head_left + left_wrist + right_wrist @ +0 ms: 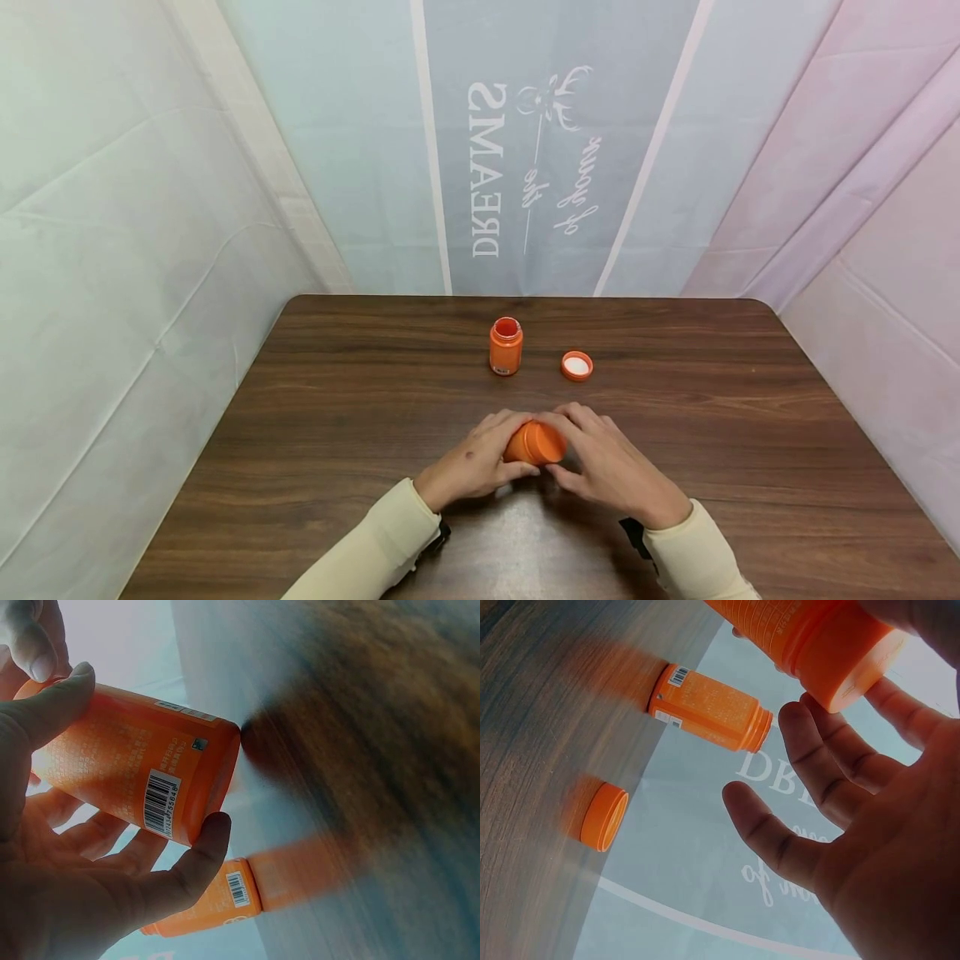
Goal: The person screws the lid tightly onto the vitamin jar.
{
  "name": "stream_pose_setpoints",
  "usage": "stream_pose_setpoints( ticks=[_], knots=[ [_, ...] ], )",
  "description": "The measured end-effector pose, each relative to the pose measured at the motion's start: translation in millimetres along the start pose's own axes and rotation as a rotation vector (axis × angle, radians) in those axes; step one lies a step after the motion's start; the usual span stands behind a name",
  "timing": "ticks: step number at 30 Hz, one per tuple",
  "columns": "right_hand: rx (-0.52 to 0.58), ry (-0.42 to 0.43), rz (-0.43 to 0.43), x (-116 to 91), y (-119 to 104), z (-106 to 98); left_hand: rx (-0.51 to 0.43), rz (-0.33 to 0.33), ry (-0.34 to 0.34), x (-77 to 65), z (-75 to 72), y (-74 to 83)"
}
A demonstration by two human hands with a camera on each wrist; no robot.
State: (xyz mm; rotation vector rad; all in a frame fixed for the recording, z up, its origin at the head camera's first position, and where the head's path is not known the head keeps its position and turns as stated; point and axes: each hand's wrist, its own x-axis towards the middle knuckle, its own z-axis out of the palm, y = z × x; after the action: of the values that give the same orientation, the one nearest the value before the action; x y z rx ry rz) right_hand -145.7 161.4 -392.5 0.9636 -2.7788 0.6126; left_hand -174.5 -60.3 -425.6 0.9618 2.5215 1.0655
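Gripping a bottle (124,761), the left hand (480,457) partly hides it; the right hand (613,467) pinches its lid (547,442).

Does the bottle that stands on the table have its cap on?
No, the head view shows the standing bottle with an open mouth, and a loose cap lying beside it.

Orange held bottle (120,754), black-and-white barcode (162,802), white-lined orange cap (577,366), brown wood-grain table (337,408)

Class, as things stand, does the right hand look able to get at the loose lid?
Probably yes: nothing stands between the right hand and the loose lid, though that hand is at the capped bottle.
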Motion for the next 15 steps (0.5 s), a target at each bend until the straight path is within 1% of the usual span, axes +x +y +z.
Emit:
stream_pose_setpoints(
  ticks=[9, 15],
  knots=[
    [-0.007, -0.002, 0.011, -4.5, -0.7, 6.1, 0.02, 0.021, 0.019, -2.7, 6.2, -3.0],
    [-0.029, 0.023, -0.014, -8.3, -0.5, 11.5, 0.032, 0.024, 0.021, -4.6, 11.2, -6.1]
  ],
)
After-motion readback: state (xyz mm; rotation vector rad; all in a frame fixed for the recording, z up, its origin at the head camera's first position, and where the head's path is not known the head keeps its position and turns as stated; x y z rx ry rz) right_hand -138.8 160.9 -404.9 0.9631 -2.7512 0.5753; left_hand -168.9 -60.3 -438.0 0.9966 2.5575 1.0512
